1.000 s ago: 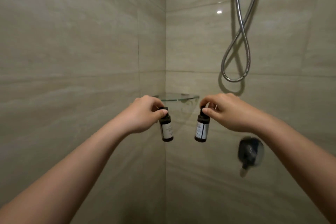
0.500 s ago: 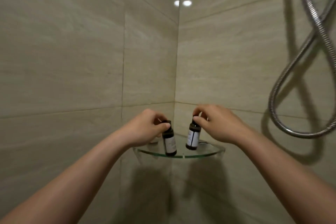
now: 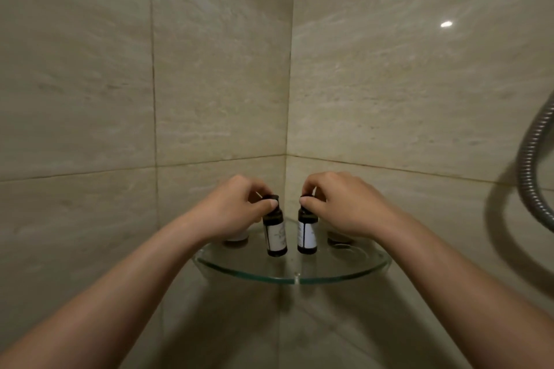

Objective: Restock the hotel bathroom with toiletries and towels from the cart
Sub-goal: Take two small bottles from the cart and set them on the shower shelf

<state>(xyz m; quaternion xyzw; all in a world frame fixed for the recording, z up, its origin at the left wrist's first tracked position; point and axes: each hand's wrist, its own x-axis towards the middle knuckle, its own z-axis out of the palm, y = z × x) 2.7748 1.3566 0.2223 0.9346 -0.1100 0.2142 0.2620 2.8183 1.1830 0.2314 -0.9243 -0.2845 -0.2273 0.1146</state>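
Observation:
Two small dark toiletry bottles with white labels stand side by side on a glass corner shelf (image 3: 293, 277) in the tiled shower corner. My left hand (image 3: 230, 208) pinches the cap of the left bottle (image 3: 274, 234), which leans slightly. My right hand (image 3: 341, 207) pinches the cap of the right bottle (image 3: 306, 234), which stands upright. Both bottle bases touch the glass.
Beige tiled walls meet behind the shelf. Two round shelf mounts (image 3: 236, 238) sit under my hands against the walls. A metal shower hose (image 3: 532, 183) loops down at the right edge.
Both hands have lowered the bottles from in front of the shelf onto the glass and brought them further back. The view has moved closer and to the left.

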